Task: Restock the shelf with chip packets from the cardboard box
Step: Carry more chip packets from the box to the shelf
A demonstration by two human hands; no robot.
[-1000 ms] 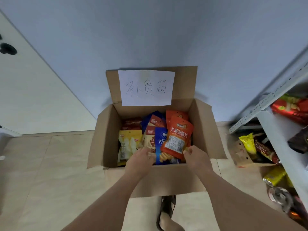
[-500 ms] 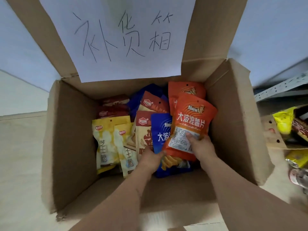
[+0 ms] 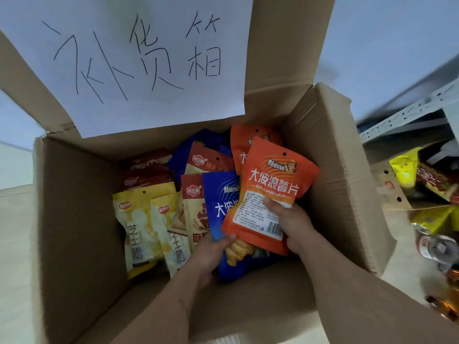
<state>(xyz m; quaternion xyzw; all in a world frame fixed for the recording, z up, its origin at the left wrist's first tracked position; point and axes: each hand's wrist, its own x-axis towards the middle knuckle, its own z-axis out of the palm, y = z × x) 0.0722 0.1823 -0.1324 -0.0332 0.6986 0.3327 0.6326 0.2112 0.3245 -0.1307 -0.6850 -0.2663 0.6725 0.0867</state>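
right hand point(image 3: 289, 223) pinches orange packet point(image 3: 270, 192) in cardboard box point(image 3: 330, 170) | left hand point(image 3: 211, 254) grips blue packet point(image 3: 224, 209) | risk — overlapped packets snag, one slips before shelf point(image 3: 407, 112)

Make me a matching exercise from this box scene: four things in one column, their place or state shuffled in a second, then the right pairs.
Things:
1. orange packet
2. blue packet
3. yellow packets
4. paper sign

States:
A. stuck on the upright flap of the cardboard box
B. standing at the left, untouched
C. pinched by the right hand
D. gripped by the left hand

Pairs: 1-C, 2-D, 3-B, 4-A
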